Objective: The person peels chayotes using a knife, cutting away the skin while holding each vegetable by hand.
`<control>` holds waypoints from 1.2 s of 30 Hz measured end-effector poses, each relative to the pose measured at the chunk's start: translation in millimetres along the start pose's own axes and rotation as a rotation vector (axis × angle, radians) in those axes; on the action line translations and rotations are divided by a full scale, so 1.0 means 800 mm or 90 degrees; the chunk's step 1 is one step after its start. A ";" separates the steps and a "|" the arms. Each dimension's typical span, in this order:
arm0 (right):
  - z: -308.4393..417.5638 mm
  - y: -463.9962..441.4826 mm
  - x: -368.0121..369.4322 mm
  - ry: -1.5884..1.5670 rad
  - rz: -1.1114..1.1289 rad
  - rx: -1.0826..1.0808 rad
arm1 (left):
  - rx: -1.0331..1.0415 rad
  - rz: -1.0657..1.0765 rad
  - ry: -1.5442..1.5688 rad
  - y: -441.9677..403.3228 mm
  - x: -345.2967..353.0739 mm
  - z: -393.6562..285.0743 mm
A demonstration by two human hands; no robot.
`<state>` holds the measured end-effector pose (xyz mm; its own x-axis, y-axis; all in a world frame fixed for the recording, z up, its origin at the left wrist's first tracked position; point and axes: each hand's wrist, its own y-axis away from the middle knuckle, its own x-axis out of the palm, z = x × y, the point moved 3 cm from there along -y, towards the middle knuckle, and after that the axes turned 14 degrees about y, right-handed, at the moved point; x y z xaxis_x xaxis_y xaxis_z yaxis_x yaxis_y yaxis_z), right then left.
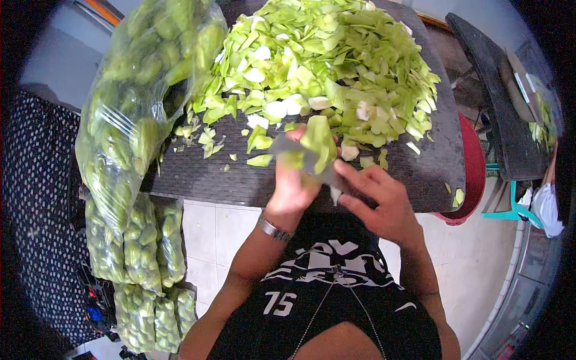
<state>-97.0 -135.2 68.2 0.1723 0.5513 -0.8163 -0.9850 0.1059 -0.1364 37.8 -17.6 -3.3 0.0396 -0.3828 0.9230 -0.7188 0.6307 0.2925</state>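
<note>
The left hand [297,185] has its fingers closed around a pale green fruit [319,141], held upright over the table's near edge; part of the grip is hidden behind the blade. The right hand [387,201] has its fingers clamped on the handle end of a knife [327,175], whose motion-blurred grey blade crosses the fruit's lower part; whether it is cutting in cannot be told. A silver wristwatch [275,228] circles the left wrist. Just beyond the hands, loose scraps lie on the dark, woven-patterned table [204,183], with a large heap of green and whitish peelings [336,66] behind them. To the left, a big clear plastic bag [135,108] of whole green fruit leans over the table's edge, above smaller filled bags [141,240] stacked below. To the right, a red tub [473,171] stands partly under the table, near a teal stool [513,207].
</note>
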 end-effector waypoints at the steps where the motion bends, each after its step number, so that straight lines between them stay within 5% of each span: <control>1: 0.006 0.002 0.004 0.029 0.001 -0.023 | -0.010 -0.014 -0.012 0.002 0.003 -0.001; 19: -0.010 0.002 0.020 0.138 -0.099 -0.068 | -0.065 -0.004 0.003 -0.006 -0.011 0.004; 20: -0.013 0.002 0.020 0.143 -0.104 -0.066 | 0.023 -0.023 -0.059 -0.002 -0.013 0.006; 21: -0.018 -0.001 0.018 0.139 -0.129 -0.043 | 0.111 -0.043 -0.121 0.009 -0.007 0.015; 24: -0.060 -0.014 0.004 0.135 -0.189 -0.010 | -0.012 -0.024 -0.108 0.018 0.014 0.007; 25: -0.067 -0.016 -0.001 0.017 -0.095 0.121 | -0.115 -0.008 -0.068 0.021 0.021 0.004; 27: -0.067 -0.015 -0.021 -0.216 0.100 0.374 | -0.089 -0.068 -0.077 0.017 0.024 0.005; 31: -0.058 -0.012 -0.014 -0.342 0.087 0.388 | -0.059 -0.102 -0.084 0.003 0.017 0.002; 33: -0.045 -0.010 -0.004 -0.089 -0.060 0.134 | -0.037 -0.120 -0.079 -0.001 0.014 0.004; 36: -0.007 0.002 -0.002 0.031 -0.056 -0.028 | -0.002 -0.044 -0.022 -0.009 -0.007 0.011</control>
<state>-98.5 -140.4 66.3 0.2581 0.5012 -0.8260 -0.9659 0.1148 -0.2321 36.9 -25.8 -12.4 0.0654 -0.4489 0.8912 -0.7132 0.6036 0.3564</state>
